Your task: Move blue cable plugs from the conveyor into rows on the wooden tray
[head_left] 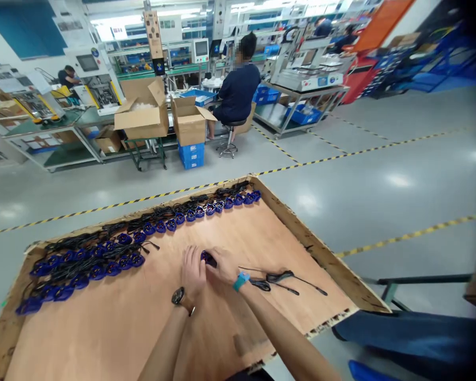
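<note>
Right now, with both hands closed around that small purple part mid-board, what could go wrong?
1. The part's black cable trails loose to the right of the right hand; a forearm could snag it and tug the purple part out of the grip.
2. The cable's tip lies toward the plywood board's right edge, so it might slip off.
3. The left hand works near the rows of finished purple parts; their tangled leads could catch and be dragged out of line.

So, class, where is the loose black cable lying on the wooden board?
In the head view, the loose black cable lies on the wooden board just to the right of the right hand, near the board's right edge.
</note>
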